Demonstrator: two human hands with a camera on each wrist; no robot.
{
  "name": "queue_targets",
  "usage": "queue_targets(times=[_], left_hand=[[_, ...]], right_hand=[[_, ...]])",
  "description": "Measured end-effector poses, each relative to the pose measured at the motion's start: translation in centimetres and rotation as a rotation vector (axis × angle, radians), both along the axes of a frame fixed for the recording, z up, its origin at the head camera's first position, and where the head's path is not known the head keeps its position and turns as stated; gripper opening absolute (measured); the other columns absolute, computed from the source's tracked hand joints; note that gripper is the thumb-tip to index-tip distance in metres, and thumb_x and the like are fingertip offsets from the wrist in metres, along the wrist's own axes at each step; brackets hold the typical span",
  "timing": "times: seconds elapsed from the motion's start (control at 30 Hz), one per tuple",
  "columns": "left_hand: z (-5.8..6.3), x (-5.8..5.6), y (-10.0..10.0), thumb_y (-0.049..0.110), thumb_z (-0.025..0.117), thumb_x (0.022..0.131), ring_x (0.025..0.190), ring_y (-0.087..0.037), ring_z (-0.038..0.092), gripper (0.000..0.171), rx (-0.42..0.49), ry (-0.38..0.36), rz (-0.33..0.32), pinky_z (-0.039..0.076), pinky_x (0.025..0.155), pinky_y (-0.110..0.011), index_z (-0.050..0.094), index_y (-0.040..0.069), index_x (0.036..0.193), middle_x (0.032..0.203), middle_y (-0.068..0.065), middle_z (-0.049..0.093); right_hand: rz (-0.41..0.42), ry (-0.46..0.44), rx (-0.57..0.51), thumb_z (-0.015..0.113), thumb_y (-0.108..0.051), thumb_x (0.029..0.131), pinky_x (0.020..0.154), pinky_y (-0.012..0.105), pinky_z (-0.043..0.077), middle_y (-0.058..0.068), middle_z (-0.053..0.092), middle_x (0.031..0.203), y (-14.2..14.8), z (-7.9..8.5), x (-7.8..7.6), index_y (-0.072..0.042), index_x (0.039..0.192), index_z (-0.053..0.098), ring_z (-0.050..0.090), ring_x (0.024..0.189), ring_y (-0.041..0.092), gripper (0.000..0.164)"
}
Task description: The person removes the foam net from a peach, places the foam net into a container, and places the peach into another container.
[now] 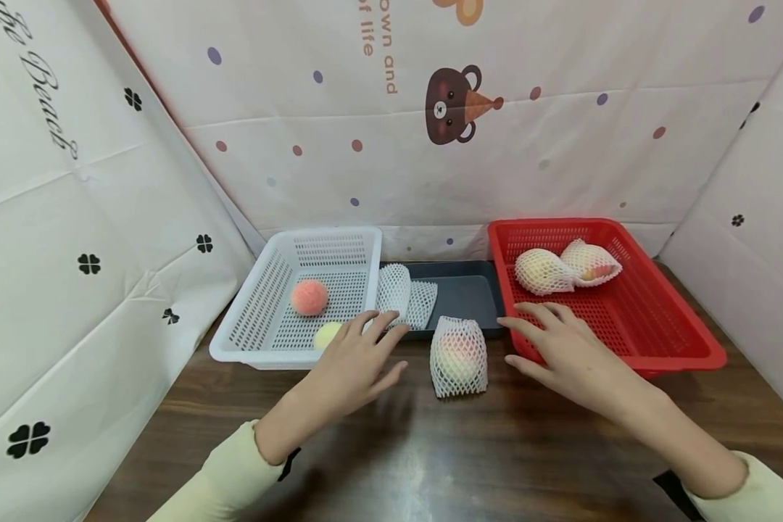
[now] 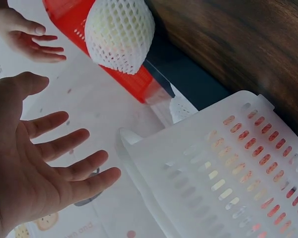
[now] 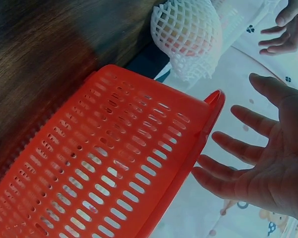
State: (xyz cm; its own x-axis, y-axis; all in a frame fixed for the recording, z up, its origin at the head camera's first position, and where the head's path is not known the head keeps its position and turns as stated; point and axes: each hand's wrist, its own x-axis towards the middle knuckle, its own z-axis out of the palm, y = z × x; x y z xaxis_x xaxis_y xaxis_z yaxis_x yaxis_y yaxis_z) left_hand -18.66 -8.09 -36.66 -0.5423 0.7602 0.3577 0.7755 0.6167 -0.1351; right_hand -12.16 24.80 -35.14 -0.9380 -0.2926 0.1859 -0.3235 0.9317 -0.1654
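Observation:
A peach in a white foam net rests on the table between my two hands, touched by neither. My left hand hovers by the front right corner of the white basket, fingers spread and holding nothing. Over the front left corner of the red basket hangs my right hand, its fingers also apart with nothing in them. Both wrist views show the netted peach beyond the fingers. Inside the red basket lie two net-wrapped fruits. A pink peach and a pale yellow fruit sit in the white basket.
Between the baskets stands a dark shallow tray with flat empty foam nets at its left end. The brown wooden table reaches toward me. A printed cloth hangs behind and along both sides.

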Motion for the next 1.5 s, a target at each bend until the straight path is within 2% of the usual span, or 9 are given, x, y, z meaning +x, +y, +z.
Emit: queue_targets(times=[0.27, 0.47, 0.6, 0.7, 0.83, 0.97, 1.07, 1.17, 1.5], left_hand=[[-0.1, 0.4, 0.2, 0.038, 0.065, 0.097, 0.125, -0.037, 0.052, 0.049, 0.031, -0.040, -0.067, 0.048, 0.103, -0.051, 0.057, 0.011, 0.137, 0.141, -0.011, 0.053], [-0.7, 1.3, 0.6, 0.039, 0.065, 0.096, 0.126, -0.035, 0.051, 0.049, 0.040, -0.099, -0.125, 0.047, 0.105, -0.050, 0.057, 0.013, 0.137, 0.142, -0.009, 0.054], [-1.2, 1.8, 0.7, 0.041, 0.063, 0.098, 0.127, -0.033, 0.051, 0.048, 0.006, -0.135, -0.127, 0.047, 0.106, -0.048, 0.056, 0.016, 0.138, 0.144, -0.005, 0.052], [-1.4, 2.0, 0.7, 0.042, 0.061, 0.099, 0.127, -0.032, 0.051, 0.047, -0.024, -0.143, -0.122, 0.045, 0.109, -0.045, 0.056, 0.017, 0.138, 0.144, -0.004, 0.051], [-1.6, 2.0, 0.7, 0.042, 0.060, 0.099, 0.127, -0.031, 0.051, 0.046, -0.029, -0.146, -0.118, 0.046, 0.108, -0.045, 0.057, 0.017, 0.137, 0.144, -0.004, 0.051], [-1.9, 2.0, 0.7, 0.043, 0.061, 0.099, 0.128, -0.032, 0.051, 0.046, -0.024, -0.174, -0.122, 0.048, 0.106, -0.046, 0.057, 0.017, 0.137, 0.144, -0.004, 0.051], [-2.1, 2.0, 0.7, 0.043, 0.060, 0.100, 0.128, -0.031, 0.051, 0.045, -0.038, -0.213, -0.122, 0.049, 0.104, -0.047, 0.057, 0.017, 0.138, 0.144, -0.003, 0.051], [-2.4, 2.0, 0.7, 0.043, 0.059, 0.101, 0.129, -0.030, 0.050, 0.046, -0.054, -0.241, -0.117, 0.050, 0.102, -0.047, 0.057, 0.017, 0.138, 0.143, -0.003, 0.051], [-2.6, 1.9, 0.6, 0.043, 0.060, 0.100, 0.130, -0.029, 0.048, 0.045, -0.049, -0.252, -0.125, 0.047, 0.106, -0.046, 0.059, 0.016, 0.137, 0.143, -0.001, 0.052]], right_hand=[[0.051, 0.017, 0.000, 0.080, -0.039, 0.087, 0.096, 0.068, 0.047, 0.019, 0.054, 0.141, -1.6, 0.4, -1.2, -0.019, 0.142, 0.060, 0.047, 0.127, 0.045, 0.062], [0.114, 0.002, -0.018, 0.076, -0.040, 0.091, 0.101, 0.066, 0.044, 0.017, 0.055, 0.141, -3.9, 0.2, -3.0, -0.018, 0.142, 0.059, 0.048, 0.129, 0.043, 0.058], [0.151, -0.029, -0.004, 0.072, -0.042, 0.094, 0.100, 0.064, 0.045, 0.016, 0.055, 0.142, -5.5, -0.2, -4.5, -0.018, 0.144, 0.058, 0.049, 0.127, 0.042, 0.057], [0.136, -0.097, 0.025, 0.071, -0.044, 0.094, 0.099, 0.065, 0.047, 0.018, 0.053, 0.145, -6.6, -0.7, -6.0, -0.017, 0.147, 0.055, 0.049, 0.128, 0.044, 0.061], [0.074, -0.221, 0.061, 0.071, -0.048, 0.094, 0.099, 0.068, 0.045, 0.020, 0.045, 0.151, -7.6, -1.5, -8.0, -0.016, 0.152, 0.048, 0.044, 0.132, 0.049, 0.070], [0.016, -0.342, 0.085, 0.069, -0.053, 0.093, 0.103, 0.070, 0.041, 0.021, 0.038, 0.157, -7.9, -2.1, -9.3, -0.017, 0.155, 0.042, 0.037, 0.137, 0.052, 0.077], [-0.004, -0.406, 0.105, 0.067, -0.056, 0.093, 0.104, 0.071, 0.039, 0.021, 0.036, 0.158, -8.1, -2.5, -9.5, -0.018, 0.156, 0.041, 0.035, 0.138, 0.053, 0.079], [0.007, -0.426, 0.111, 0.066, -0.056, 0.094, 0.105, 0.070, 0.040, 0.021, 0.036, 0.158, -8.2, -2.7, -9.3, -0.018, 0.156, 0.042, 0.035, 0.139, 0.052, 0.077], [0.136, -0.346, 0.094, 0.072, -0.041, 0.094, 0.102, 0.056, 0.050, 0.020, 0.054, 0.139, -8.3, -3.4, -7.0, -0.007, 0.140, 0.057, 0.053, 0.124, 0.044, 0.059]])
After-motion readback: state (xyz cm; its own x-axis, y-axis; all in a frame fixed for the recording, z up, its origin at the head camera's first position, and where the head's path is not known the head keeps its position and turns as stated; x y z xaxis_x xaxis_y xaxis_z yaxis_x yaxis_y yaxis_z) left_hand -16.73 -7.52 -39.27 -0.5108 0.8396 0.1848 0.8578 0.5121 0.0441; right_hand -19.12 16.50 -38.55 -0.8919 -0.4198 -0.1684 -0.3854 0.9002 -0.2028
